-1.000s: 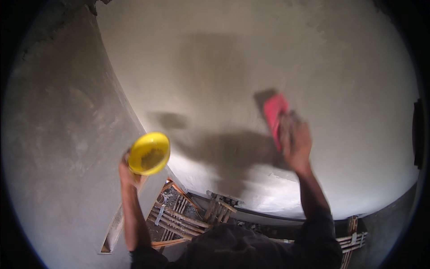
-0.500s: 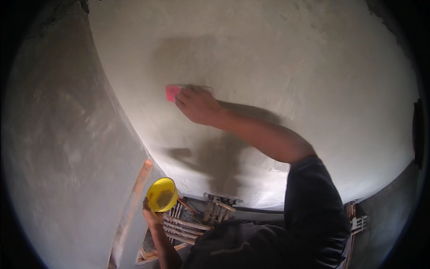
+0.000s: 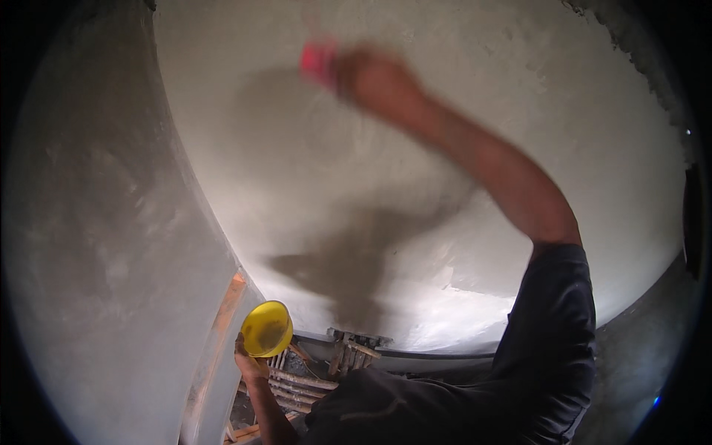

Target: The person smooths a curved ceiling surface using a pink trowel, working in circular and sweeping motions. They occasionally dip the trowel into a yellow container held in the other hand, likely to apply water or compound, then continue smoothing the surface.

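Observation:
My right hand (image 3: 378, 78) is raised high in front of a grey plastered wall (image 3: 519, 170), its fingers closed round a pink sponge (image 3: 319, 63). Motion smears both, and I cannot tell whether the sponge touches the plaster. Low on the left, my left hand (image 3: 249, 361) grips a yellow bowl (image 3: 265, 326) by its side and underside. The bowl tilts so that its inside shows, with a greyish residue or liquid at the bottom.
A second grey wall (image 3: 96, 245) meets the first in a corner on the left. Against it leans a wooden board (image 3: 215, 341). Wooden poles (image 3: 300, 386) lie together below, beside the bowl. Rough, broken plaster edges (image 3: 638, 59) run along the upper right.
My right hand has swept up and slightly right with the pink sponge, the arm lifting with it. The left hand and bowl have shifted only slightly down in view.

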Demonstrator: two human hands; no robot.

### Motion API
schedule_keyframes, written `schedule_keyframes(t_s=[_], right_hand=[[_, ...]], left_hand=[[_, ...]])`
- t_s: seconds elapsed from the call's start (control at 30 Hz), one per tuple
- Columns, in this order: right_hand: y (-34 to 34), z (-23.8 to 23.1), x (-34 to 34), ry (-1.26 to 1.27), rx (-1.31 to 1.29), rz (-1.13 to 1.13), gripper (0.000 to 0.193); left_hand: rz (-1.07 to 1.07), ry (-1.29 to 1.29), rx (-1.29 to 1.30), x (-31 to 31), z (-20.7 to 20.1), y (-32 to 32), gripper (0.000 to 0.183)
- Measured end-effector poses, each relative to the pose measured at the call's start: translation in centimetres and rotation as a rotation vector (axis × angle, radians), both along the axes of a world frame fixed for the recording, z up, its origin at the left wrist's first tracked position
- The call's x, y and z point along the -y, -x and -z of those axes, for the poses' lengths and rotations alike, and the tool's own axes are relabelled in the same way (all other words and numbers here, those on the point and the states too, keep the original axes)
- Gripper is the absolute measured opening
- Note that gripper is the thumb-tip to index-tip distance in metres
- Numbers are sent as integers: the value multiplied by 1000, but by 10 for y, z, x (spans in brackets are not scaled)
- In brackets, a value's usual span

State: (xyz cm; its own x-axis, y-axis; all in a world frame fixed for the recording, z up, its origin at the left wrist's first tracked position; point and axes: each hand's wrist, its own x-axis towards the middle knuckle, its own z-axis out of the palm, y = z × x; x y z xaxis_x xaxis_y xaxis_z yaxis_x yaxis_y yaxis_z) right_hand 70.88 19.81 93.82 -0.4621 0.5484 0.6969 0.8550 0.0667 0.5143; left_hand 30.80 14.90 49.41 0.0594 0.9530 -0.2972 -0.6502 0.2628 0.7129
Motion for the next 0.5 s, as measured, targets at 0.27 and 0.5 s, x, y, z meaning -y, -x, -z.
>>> schedule_keyframes(t_s=[0.27, 0.5], right_hand=[[-25, -99, 89, -393, -142, 153, 17], [-20, 26, 56, 72, 144, 149, 16]], left_hand=[[12, -24, -29, -13, 8, 16, 42], [76, -46, 22, -11, 2, 8, 43]])
